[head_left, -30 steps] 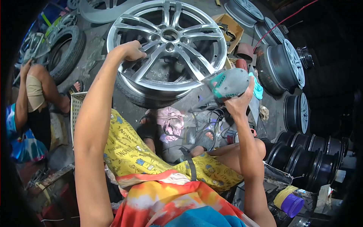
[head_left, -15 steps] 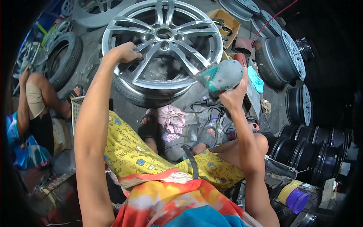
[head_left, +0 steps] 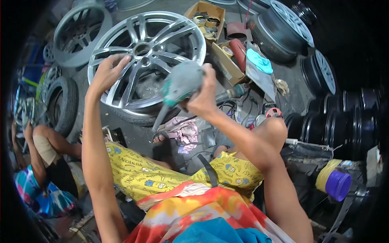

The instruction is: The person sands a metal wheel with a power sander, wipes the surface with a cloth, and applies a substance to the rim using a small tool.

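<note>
power tool [head_left: 182, 83]: one, right hand [head_left: 201, 98] clasping | rim [head_left: 132, 79]: one, under half-open left hand [head_left: 106, 73]

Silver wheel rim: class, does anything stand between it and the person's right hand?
Yes: the green and grey power tool, gripped in the right hand, overlaps the silver wheel rim's lower right edge in view. Whether they touch isn't clear.

Right fingers [head_left: 209, 73] around power tool [head_left: 183, 83], left fingers [head_left: 121, 63] over wheel [head_left: 153, 51]
</note>
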Tool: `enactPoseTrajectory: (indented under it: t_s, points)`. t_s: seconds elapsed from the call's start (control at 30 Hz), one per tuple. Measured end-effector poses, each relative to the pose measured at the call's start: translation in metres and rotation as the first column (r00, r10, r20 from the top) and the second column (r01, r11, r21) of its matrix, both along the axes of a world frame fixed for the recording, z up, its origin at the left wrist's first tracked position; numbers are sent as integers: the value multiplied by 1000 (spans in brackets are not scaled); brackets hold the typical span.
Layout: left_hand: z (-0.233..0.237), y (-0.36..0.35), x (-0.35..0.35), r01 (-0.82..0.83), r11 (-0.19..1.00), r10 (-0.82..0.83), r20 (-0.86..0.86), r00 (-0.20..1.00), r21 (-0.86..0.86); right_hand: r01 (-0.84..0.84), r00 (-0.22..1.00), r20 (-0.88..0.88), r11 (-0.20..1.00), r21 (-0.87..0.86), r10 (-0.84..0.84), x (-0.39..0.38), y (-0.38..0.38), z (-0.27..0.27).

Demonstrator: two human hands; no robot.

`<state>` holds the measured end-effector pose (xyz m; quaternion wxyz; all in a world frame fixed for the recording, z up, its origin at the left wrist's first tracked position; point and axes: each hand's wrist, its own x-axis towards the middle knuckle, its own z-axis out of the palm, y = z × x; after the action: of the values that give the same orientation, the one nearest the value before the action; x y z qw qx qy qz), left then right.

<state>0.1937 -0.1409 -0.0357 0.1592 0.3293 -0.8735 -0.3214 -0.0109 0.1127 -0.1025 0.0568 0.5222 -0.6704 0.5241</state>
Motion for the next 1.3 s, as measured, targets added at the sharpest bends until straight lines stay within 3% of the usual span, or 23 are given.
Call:
enactPoseTrajectory:
  t_s: [0.07,0.13,0.17,0.2,0.27,0.3,0.33,0.37,0.47,0.57,0.6,0.67,0.7,0.8,0.87,0.93,1.0,1.07,1.13,1.2,1.3]
  points:
    - [44,59,-33,141,987,-120,-240,963,71,-21,997,-70,995,99,28,15,-1,7]
    - [69,117,-63,295,955,-290,-121,949,21,-15,999,-51,999,51,18,14,-2,12]
    - [61,132,-80,343,933,-351,-73,933,-109,-33,999,-39,999,18,34,13,-4,12]
    - [45,143,-97,386,893,-400,-15,917,-231,148,959,-244,989,3,-143,4,-14,-13]
    - [17,158,-131,291,776,-327,38,944,-560,-19,999,-43,995,94,23,-21,-6,5]
    - [2,152,-150,323,736,-379,32,925,-595,-19,999,-32,996,88,22,-32,-6,4]
    - [-6,143,-170,354,693,-435,28,900,-628,134,985,-129,983,125,-118,-44,-8,-1]
    - [-5,139,-188,364,688,-442,36,896,-627,289,940,-231,946,150,-250,-57,-8,-4]
    - [1,135,-227,386,707,-461,27,887,-593,291,956,-37,956,33,-290,-96,-23,-34]
    - [5,136,-235,452,729,-505,41,862,-514,427,902,-93,903,46,-421,-77,-10,-6]
    - [6,139,-228,454,728,-505,47,862,-514,426,903,-86,904,45,-421,-73,-8,-16]
    - [10,143,-202,444,771,-505,-13,863,-456,262,962,95,963,-63,-255,-64,-5,-48]
    - [15,150,-186,402,802,-456,-17,890,-441,231,972,19,968,94,-234,-53,2,-26]
    - [16,155,-156,366,847,-414,-47,909,-385,155,979,-145,985,80,-143,-30,17,-1]
    - [15,151,-159,356,860,-403,-56,914,-366,166,978,-141,984,71,-155,-34,13,-4]
    - [16,144,-177,420,823,-492,-113,863,-383,180,974,-150,982,57,-170,-45,7,-5]
    - [15,143,-191,424,819,-498,-110,860,-387,321,933,-185,946,38,-310,-55,6,-7]
    - [12,143,-197,434,793,-526,-122,842,-429,334,928,-193,942,44,-320,-58,8,-11]
    - [14,147,-183,423,801,-506,-100,857,-423,314,909,-265,946,-75,-322,-54,6,-24]
    - [14,148,-160,394,859,-452,-120,884,-327,262,944,-204,965,-9,-259,-36,11,-13]
    - [16,144,-147,374,873,-418,-86,904,-313,159,969,-207,983,94,-137,-26,11,7]
